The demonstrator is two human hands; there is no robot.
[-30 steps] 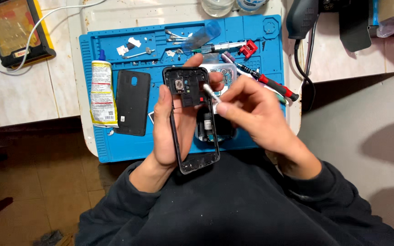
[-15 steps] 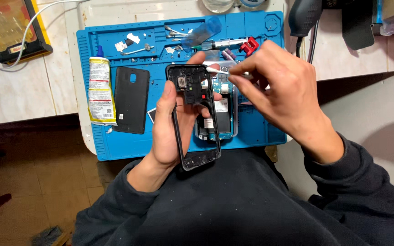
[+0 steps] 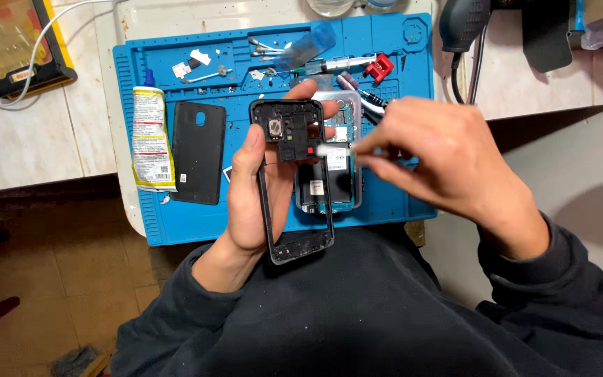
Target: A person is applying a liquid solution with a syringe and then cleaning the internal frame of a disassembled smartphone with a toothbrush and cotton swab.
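My left hand (image 3: 256,185) grips a black phone middle frame (image 3: 294,178), held upright over the blue work mat (image 3: 176,216). My right hand (image 3: 434,157) pinches a cotton swab (image 3: 333,150), whose white tip touches the frame's right side near its upper part. Under the frame, an opened phone body (image 3: 336,167) with its circuit board showing lies flat on the mat. A black phone back cover (image 3: 199,151) lies on the mat to the left of my left hand.
A yellow-and-white glue tube (image 3: 151,136) lies on the mat's left side. Screwdrivers, tweezers and small parts (image 3: 329,66) fill the mat's far trays. A device in a yellow-black case (image 3: 12,45) sits far left; a dark heat tool (image 3: 465,24) hangs far right.
My right hand has drawn back to the right and downward, bringing the swab tip from the frame's top edge to its right side. The left hand holds the frame nearly still.
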